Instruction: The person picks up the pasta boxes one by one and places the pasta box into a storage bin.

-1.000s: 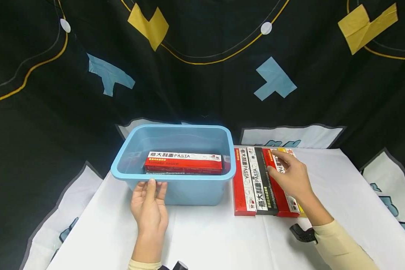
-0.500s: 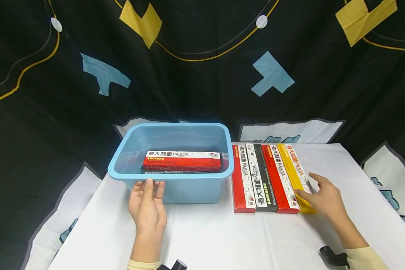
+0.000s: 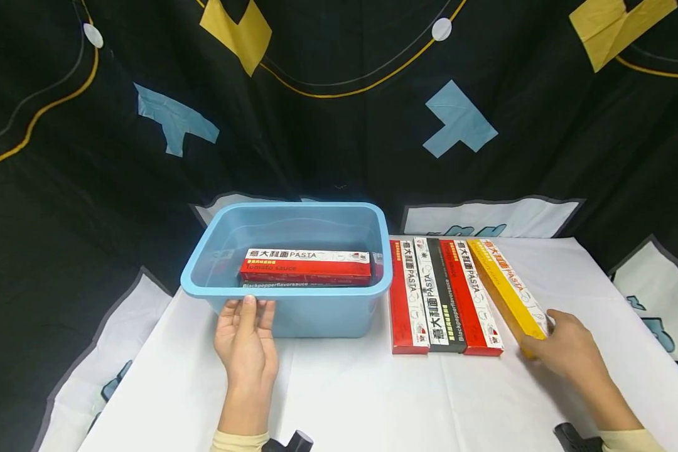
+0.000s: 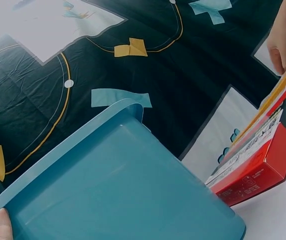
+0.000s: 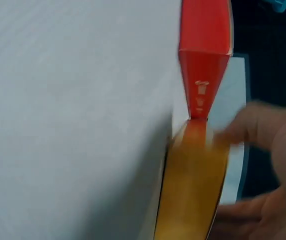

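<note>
My left hand (image 3: 247, 364) grips the near rim of the blue bin (image 3: 322, 317), thumb over the edge; its fingertips show in the left wrist view. Inside the bin lies a red tomato sauce pasta box (image 3: 305, 267) on top of a dark one. With thumb and fingers my right hand (image 3: 570, 351) pinches the near end of the yellow pasta box (image 3: 505, 289), which is tilted and angled away from the row. In the right wrist view the yellow box (image 5: 190, 190) is between thumb and fingers, slightly blurred.
Left of the yellow box, a red box (image 3: 403, 314), a black box (image 3: 443, 314) and another red box (image 3: 474, 307) lie side by side on the white table (image 3: 373, 402). A dark curtain (image 3: 339, 150) with taped shapes hangs behind.
My right hand has moved right and nearer, from over the row to the yellow box's near end. That end has swung right, away from the red box. My left hand stays on the rim.
</note>
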The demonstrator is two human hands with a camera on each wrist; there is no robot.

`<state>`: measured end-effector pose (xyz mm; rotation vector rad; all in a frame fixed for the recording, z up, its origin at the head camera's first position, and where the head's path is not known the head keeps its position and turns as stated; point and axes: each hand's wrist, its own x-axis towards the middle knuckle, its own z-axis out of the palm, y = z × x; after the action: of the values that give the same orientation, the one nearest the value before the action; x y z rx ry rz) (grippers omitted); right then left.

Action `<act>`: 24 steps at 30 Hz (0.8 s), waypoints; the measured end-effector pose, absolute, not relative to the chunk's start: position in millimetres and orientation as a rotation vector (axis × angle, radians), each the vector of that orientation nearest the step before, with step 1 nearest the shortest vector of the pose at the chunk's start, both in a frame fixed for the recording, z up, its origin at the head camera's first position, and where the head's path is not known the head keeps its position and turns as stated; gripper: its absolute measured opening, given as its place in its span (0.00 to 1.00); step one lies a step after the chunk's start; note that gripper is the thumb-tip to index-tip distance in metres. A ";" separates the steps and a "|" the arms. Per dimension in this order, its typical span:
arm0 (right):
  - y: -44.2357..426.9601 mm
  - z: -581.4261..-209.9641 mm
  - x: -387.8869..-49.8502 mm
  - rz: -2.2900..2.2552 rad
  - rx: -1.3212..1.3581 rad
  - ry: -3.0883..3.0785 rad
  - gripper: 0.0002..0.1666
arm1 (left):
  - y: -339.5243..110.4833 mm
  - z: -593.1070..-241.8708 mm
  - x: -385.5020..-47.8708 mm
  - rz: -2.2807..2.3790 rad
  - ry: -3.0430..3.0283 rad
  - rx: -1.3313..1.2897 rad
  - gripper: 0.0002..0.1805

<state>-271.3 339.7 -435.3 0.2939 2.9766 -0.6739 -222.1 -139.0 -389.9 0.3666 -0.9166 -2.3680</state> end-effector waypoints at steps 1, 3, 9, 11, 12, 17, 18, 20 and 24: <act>342.8 -436.2 -271.0 -0.644 0.320 2.988 0.51 | -138.8 -390.0 -222.0 -2.369 -0.919 0.368 0.24; 348.0 -437.8 -270.4 -0.593 0.381 2.993 0.50 | -138.5 -390.0 -222.0 -2.371 -0.920 0.368 0.23; 358.0 -438.0 -266.9 -0.591 0.499 2.933 0.58 | -139.0 -390.9 -221.8 -2.360 -0.920 0.362 0.22; 362.1 -437.2 -262.9 -0.656 0.530 2.925 0.61 | -138.5 -390.9 -221.4 -2.361 -0.924 0.362 0.22; 364.1 -436.1 -260.3 -0.693 0.547 2.928 0.61 | -138.2 -390.9 -221.1 -2.362 -0.924 0.363 0.22; 371.7 -428.0 -245.4 -0.927 0.667 2.941 0.61 | -137.6 -391.0 -218.8 -2.364 -0.919 0.386 0.24; 372.2 -425.7 -243.0 -0.975 0.712 2.939 0.60 | -137.7 -391.0 -218.7 -2.364 -0.917 0.385 0.24; 372.5 -422.0 -238.7 -1.084 0.826 2.913 0.59 | -138.1 -390.7 -219.0 -2.362 -0.912 0.382 0.24; 371.8 -415.1 -229.7 -1.277 1.082 2.848 0.59 | -138.9 -390.5 -220.9 -2.361 -0.927 0.360 0.23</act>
<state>-229.7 371.8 -415.1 1.0821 2.8479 -1.2772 -220.9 -138.9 -390.5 0.3595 -0.9267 -2.3611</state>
